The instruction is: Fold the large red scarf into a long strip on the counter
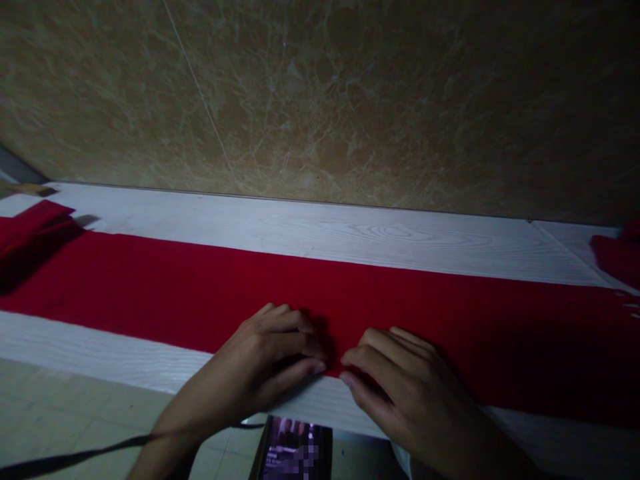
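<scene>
A long strip of red cloth (210, 287) lies flat along a white wood-grain board. At its near edge, my left hand (275, 350) is closed, fingers curled over the fabric and thumb at the edge. Just to the right, my right hand (395, 373) is closed in a pinch at the same edge, with a small gap between the two sets of fingertips. How much fabric each pinch takes in is partly hidden by the fingers.
Bunched red fabric (35, 233) rests at the left end, and more red fabric (617, 257) at the right. Behind the white board (350, 227) rises a marble-patterned wall (320, 100). Below are a lit screen (295, 450), a dark strap (85, 457) and floor tiles (55, 400).
</scene>
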Tool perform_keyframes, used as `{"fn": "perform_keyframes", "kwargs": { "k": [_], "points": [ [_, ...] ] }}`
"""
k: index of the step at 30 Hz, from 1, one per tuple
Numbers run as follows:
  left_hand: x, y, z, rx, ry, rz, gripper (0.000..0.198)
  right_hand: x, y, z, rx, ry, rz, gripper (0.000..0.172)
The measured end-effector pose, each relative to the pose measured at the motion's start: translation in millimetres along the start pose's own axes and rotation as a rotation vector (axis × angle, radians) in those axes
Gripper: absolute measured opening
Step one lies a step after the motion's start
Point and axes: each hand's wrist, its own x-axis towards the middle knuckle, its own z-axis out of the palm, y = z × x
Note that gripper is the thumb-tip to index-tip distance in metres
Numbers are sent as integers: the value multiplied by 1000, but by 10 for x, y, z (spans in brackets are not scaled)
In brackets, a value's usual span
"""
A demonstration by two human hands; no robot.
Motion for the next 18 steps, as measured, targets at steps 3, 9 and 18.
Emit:
{"fn": "perform_keyframes", "kwargs": {
  "k": [3,9,18],
  "points": [
    [6,4,2,-2,8,-5,17,0,-9,-5,4,-13,4,13],
    [6,1,1,-6,12,6,16,5,-1,17,-2,-7,26,15],
    [13,-20,6,-13,3,13,11,-8,15,26,-11,24,-3,11]
  ]
}}
